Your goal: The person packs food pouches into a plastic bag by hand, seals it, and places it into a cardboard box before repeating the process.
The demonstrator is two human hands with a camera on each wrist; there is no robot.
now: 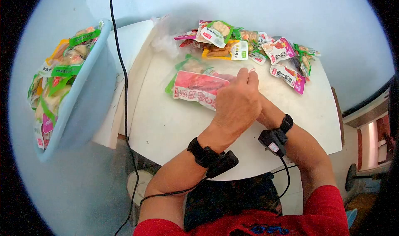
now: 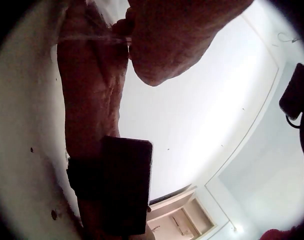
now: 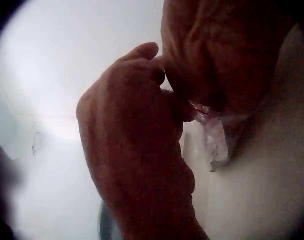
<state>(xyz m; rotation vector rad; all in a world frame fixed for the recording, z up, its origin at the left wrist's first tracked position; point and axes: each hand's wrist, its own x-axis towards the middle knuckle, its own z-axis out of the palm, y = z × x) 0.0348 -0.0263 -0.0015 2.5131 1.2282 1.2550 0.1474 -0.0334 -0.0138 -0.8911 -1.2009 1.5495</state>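
A clear plastic bag (image 1: 210, 66) lies on the white table, with a pink-and-red food packet (image 1: 195, 86) and a green packet (image 1: 169, 86) showing through it. My two hands meet at its right end. My left hand (image 1: 237, 105) is uppermost, its curled fingers pinching a thin reddish rubber band (image 1: 251, 70). Largely hidden beneath it, my right hand (image 1: 268, 111) grips the gathered neck of the bag. In the right wrist view a bit of crumpled plastic (image 3: 215, 142) hangs below the right hand (image 3: 227, 50), while the left hand (image 3: 132, 125) is close beside it.
Several snack packets (image 1: 226, 49) are piled along the table's back, more (image 1: 286, 72) at its right. A blue basin (image 1: 104, 32) full of packets stands to the left. Crumpled clear plastic (image 1: 166, 38) lies at the back left. A black cable (image 1: 124, 82) hangs beside the table.
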